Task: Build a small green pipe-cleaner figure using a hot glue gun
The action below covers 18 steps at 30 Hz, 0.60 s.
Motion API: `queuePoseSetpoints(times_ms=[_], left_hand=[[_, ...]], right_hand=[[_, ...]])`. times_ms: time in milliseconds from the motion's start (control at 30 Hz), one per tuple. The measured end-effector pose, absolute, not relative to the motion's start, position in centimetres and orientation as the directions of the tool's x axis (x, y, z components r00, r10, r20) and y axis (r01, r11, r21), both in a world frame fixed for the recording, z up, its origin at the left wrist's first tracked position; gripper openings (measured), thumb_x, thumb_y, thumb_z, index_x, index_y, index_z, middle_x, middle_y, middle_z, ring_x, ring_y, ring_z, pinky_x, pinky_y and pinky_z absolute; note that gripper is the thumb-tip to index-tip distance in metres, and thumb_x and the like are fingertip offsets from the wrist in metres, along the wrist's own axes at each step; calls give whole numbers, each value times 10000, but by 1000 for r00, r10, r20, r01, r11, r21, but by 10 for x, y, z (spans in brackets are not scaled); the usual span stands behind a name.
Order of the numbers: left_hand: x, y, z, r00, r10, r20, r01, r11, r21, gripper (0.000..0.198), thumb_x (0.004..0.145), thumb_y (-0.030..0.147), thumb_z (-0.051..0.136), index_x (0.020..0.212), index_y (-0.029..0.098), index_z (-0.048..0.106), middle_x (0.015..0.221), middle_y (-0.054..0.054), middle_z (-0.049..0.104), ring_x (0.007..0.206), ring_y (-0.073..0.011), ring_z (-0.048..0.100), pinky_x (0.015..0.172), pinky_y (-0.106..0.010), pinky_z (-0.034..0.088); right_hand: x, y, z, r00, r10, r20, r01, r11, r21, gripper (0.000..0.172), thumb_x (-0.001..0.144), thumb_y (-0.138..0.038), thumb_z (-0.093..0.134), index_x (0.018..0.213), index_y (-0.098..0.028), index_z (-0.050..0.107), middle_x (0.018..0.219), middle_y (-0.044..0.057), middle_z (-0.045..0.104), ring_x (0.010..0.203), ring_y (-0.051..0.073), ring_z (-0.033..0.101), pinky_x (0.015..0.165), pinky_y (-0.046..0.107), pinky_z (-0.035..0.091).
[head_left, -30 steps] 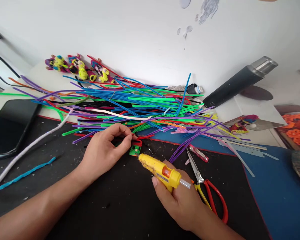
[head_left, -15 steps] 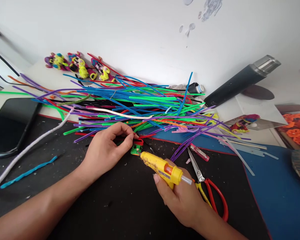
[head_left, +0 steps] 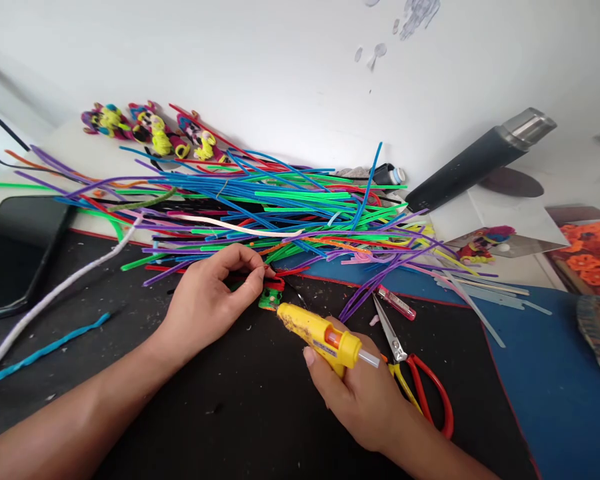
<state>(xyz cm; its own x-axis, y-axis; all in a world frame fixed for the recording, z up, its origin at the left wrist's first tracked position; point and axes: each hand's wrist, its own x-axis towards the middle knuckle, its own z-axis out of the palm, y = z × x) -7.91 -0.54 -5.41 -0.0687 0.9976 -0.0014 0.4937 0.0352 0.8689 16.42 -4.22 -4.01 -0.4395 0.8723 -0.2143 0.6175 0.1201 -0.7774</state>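
Note:
My left hand [head_left: 211, 300] pinches a small green and red pipe-cleaner piece [head_left: 271, 296] against the black mat [head_left: 230, 413]. A yellow glue gun [head_left: 323, 335] is gripped in my right hand [head_left: 363, 393], and its nozzle touches that piece from the right. Just behind both hands lies a big heap of coloured pipe cleaners [head_left: 260, 207].
Red-handled scissors [head_left: 415, 373] and a small pink cutter [head_left: 397, 303] lie right of the glue gun. A phone [head_left: 15, 253] sits far left, with a white pipe cleaner [head_left: 55, 293] and a blue twisted one [head_left: 50, 347]. Finished figures [head_left: 150, 130] and a dark flask [head_left: 480, 160] stand at the back.
Both hands stay nearly still. The glue gun has shifted only slightly while its nozzle stays at the small piece.

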Motion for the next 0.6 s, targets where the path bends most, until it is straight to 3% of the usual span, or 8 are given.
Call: queuePoseSetpoints(times_ms=[267,600], left_hand=[[-79,-6,-54,-56,998,0,487,27,873,180,956,420,643,878,259,661,929,-34,857,865,-251,799,760,-328,584],[-80,-6,-54,-57,998,-11,505,38,862,182,948,431,640,879,265,667,949,-30,861,873,-251,793,758,-328,586]], right_hand=[[164,-41,-41,-443,867,-226,619,114,-777,207,1030,-369,521,862,-247,518,670,-42,504,552,144,478,558,289,390],[170,-46,-42,-446,866,-226,613,112,-782,204,1048,-372,566,890,-245,554,672,-31,554,558,149,530,558,277,413]])
